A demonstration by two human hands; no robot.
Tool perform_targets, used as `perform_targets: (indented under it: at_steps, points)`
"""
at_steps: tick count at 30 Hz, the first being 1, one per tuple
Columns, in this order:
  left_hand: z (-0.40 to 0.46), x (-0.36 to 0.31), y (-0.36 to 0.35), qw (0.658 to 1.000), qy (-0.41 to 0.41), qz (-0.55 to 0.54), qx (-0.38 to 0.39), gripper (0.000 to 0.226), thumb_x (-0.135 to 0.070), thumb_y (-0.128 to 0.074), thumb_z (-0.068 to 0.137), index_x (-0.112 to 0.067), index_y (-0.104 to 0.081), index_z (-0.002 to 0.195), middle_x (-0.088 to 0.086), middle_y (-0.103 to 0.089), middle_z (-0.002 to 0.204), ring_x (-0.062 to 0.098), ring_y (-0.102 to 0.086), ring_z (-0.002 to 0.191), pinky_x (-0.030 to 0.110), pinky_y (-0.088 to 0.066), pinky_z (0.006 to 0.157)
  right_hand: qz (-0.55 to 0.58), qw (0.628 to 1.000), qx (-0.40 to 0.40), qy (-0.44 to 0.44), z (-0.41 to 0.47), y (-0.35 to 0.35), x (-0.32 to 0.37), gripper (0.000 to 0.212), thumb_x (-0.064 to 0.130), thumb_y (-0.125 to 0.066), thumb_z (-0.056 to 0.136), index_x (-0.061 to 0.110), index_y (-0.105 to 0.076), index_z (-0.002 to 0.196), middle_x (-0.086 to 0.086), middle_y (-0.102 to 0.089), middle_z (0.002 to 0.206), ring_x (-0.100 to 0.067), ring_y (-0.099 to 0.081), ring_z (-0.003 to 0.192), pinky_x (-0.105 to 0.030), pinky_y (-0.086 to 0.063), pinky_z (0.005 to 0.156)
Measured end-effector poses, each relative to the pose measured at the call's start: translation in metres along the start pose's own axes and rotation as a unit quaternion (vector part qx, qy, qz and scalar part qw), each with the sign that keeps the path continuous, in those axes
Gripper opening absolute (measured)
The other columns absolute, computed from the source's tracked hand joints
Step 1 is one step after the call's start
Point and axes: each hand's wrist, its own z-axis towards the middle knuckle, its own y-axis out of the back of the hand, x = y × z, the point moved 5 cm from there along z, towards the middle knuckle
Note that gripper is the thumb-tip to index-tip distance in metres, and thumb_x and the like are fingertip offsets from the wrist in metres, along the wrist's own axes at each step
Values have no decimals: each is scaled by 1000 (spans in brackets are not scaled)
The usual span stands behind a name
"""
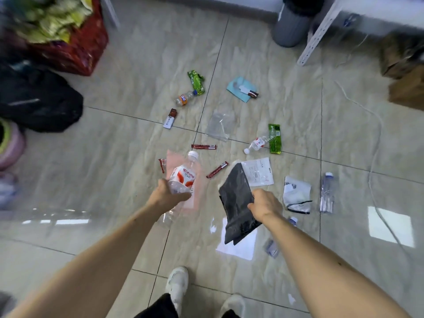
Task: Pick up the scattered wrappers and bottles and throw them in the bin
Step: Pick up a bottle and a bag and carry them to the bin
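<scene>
While left hand [169, 193] grips bottle [182, 175] — floor [114, 145] littered

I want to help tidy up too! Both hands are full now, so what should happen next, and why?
Probably carry both things to the grey bin at the far wall and drop them in. The left hand already grips a water bottle, and the right hand grips a black bag, so neither can take more from the floor.

Bright, even light; window glare on floor [390, 226]; edges blurred, perhaps motion; wide-angle bending.
</scene>
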Motion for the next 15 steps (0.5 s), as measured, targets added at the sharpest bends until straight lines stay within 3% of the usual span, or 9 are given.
perform_targets:
  at_steps: [4, 6, 8, 10, 12, 15]
  points:
    - [-30, -40, 83, 1000, -5, -19, -6, 70, -34, -85, 66, -11, -39, 114, 9, -58, 109, 21, -58, 87, 28, -45, 56, 15, 1000, -19, 12, -39, 66, 73, 12, 19, -60, 90, 14, -62, 100, -10, -68, 105, -32, -64, 97, -29, -42, 67]
    - [-39, -56, 128, 1000, 1, -28, -9, 68, -33, -84, 67, -11, -37, 111, 9, -57, 111, 20, -57, 85, 26, -43, 53, 21, 999, -30, 13, -56, 90, 114, 11, 20, -60, 91, 13, -62, 100, -10, -69, 104, -32, -64, 96, -29, -42, 66]
    - [-44, -69, 169, 1000, 1, -27, -14, 66, -31, -81, 70, -5, -37, 112, 14, -57, 113, 27, -60, 91, 33, -48, 58, 25, 999, -41, 16, -69, 106, 154, 12, 20, -60, 91, 15, -62, 101, -9, -69, 103, -32, -64, 96, -29, -42, 66]
    - [-45, -81, 217, 999, 3, -22, -25, 70, -29, -76, 74, 6, -35, 120, 23, -56, 119, 39, -59, 106, 48, -51, 79, 27, 998, -45, 23, -78, 120, 197, 13, 21, -60, 90, 14, -64, 101, -10, -70, 102, -33, -65, 94, -30, -43, 66]
    - [-43, -95, 260, 1000, -6, 4, -18, 78, -33, -79, 71, 1, -34, 125, 16, -54, 122, 34, -58, 110, 47, -50, 92, 26, 998, -49, 27, -84, 132, 236, 13, 21, -61, 90, 14, -65, 100, -11, -70, 101, -34, -65, 93, -31, -44, 65]
    - [-35, -120, 318, 999, -11, 29, -27, 84, -38, -81, 68, -5, -33, 129, 9, -52, 125, 27, -56, 110, 38, -49, 89, 29, 998, -52, 33, -87, 151, 286, 14, 21, -63, 90, 17, -67, 103, -11, -70, 101, -33, -65, 94, -30, -42, 65]
